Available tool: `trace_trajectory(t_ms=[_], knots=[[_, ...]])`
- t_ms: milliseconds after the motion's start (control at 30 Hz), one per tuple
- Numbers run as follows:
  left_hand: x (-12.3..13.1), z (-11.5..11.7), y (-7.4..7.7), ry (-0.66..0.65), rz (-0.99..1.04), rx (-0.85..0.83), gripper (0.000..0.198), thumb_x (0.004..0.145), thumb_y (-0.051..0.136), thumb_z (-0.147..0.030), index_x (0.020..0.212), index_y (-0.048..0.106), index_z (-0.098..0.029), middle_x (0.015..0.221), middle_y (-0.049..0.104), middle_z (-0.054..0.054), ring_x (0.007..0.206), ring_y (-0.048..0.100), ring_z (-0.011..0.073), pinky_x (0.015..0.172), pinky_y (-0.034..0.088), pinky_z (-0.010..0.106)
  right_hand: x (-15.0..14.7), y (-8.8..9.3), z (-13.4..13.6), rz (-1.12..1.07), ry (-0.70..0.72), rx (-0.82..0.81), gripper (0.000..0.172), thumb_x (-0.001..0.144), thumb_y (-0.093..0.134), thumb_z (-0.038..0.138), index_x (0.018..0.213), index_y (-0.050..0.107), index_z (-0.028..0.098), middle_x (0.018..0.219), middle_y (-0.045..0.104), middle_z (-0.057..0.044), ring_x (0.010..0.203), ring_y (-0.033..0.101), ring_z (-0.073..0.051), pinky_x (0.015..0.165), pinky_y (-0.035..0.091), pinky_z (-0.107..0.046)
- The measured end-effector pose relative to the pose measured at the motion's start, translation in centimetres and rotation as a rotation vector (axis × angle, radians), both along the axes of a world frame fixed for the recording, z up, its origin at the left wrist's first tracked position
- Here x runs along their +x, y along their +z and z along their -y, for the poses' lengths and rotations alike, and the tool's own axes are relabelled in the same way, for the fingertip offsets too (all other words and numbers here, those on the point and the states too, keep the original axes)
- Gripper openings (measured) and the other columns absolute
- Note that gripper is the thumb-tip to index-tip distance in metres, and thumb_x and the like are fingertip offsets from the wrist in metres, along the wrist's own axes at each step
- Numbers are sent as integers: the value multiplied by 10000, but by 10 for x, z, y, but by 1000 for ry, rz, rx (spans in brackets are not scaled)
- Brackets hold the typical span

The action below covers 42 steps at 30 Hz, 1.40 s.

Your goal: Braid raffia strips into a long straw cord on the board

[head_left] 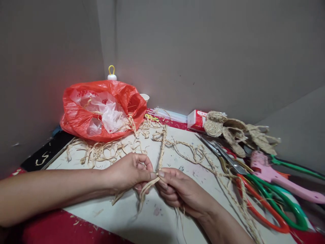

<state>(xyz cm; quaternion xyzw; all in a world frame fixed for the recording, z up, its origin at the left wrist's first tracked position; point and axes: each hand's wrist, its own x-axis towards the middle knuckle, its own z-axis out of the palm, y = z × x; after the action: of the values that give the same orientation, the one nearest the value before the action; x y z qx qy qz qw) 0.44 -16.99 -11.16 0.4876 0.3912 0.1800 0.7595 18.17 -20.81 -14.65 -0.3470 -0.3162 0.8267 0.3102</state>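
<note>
seems to be mid-plait, at the crossing-and-tightening step. pinching the working end of a pale fibre braid (162, 149) between thumb and fingers of both the left hand (130, 171) and the right hand (179, 189), thumbs nearly meeting. extends from the pinch away over the white work surface (162, 228), in front of the person, with loose strands (146, 187) hanging toward the near side. probably calls next for laying one strand over its neighbour, under a firm right-hand pinch, then drawing snug with even tension. might need a fresh length from the scattered strips (98, 149) beside the red bag (69, 110).
</note>
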Motion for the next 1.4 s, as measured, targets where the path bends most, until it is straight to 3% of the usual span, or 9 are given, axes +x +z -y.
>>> trace_trajectory(t_ms=[233, 433, 700, 900, 1100, 1233, 1400], knots=[[-2, -3, 0, -3, -6, -37, 210, 684, 678, -291, 743, 535, -149, 451, 477, -85, 334, 296, 16, 340, 192, 149, 1, 0, 3, 6, 2, 13, 331, 843, 586, 398, 658, 443, 164, 492, 280, 95, 388, 152, -20, 346, 100, -150], [-2, -10, 0, 1, -34, -34, 115, 669, 643, -201, 686, 551, -133, 441, 490, -72, 338, 306, 8, 340, 193, 140, 2, -1, 2, 38, 32, 62, 324, 859, 566, 417, 693, 451, 163, 521, 284, 86, 416, 167, -32, 362, 104, -163], [-5, -16, -3, -94, 15, -134, 243, 647, 703, -297, 701, 509, -161, 506, 561, -31, 329, 386, 40, 294, 213, 136, 4, -1, 4, 58, 40, 79, 292, 867, 559, 406, 754, 503, 142, 527, 282, 84, 425, 169, -36, 372, 106, -173], [-8, -22, -2, -140, 123, -251, 227, 675, 701, -251, 785, 524, -161, 504, 544, -47, 346, 369, 26, 321, 253, 119, 5, -1, 2, 73, 55, 89, 306, 867, 556, 424, 760, 507, 142, 517, 282, 88, 415, 170, -34, 366, 106, -177], [-8, -24, -10, -193, 84, -130, 250, 682, 707, -293, 793, 543, -139, 633, 640, 25, 434, 540, 84, 378, 381, 159, 5, 0, 2, 103, 67, 92, 317, 855, 566, 446, 807, 535, 134, 504, 281, 96, 405, 151, -34, 363, 105, -185], [-7, -23, -11, -221, 3, -51, 260, 703, 675, -348, 758, 515, -151, 522, 575, -27, 348, 442, 57, 349, 314, 153, 4, -1, 1, 143, 61, 107, 327, 853, 563, 457, 751, 518, 149, 473, 288, 100, 389, 160, -36, 358, 109, -189], [-6, -23, -4, -236, -18, 31, 140, 715, 610, -238, 700, 502, -151, 426, 456, -85, 334, 286, 12, 340, 177, 127, 3, 1, 2, 234, 65, 169, 344, 862, 544, 466, 731, 531, 148, 434, 327, 95, 370, 196, -43, 358, 133, -194]])
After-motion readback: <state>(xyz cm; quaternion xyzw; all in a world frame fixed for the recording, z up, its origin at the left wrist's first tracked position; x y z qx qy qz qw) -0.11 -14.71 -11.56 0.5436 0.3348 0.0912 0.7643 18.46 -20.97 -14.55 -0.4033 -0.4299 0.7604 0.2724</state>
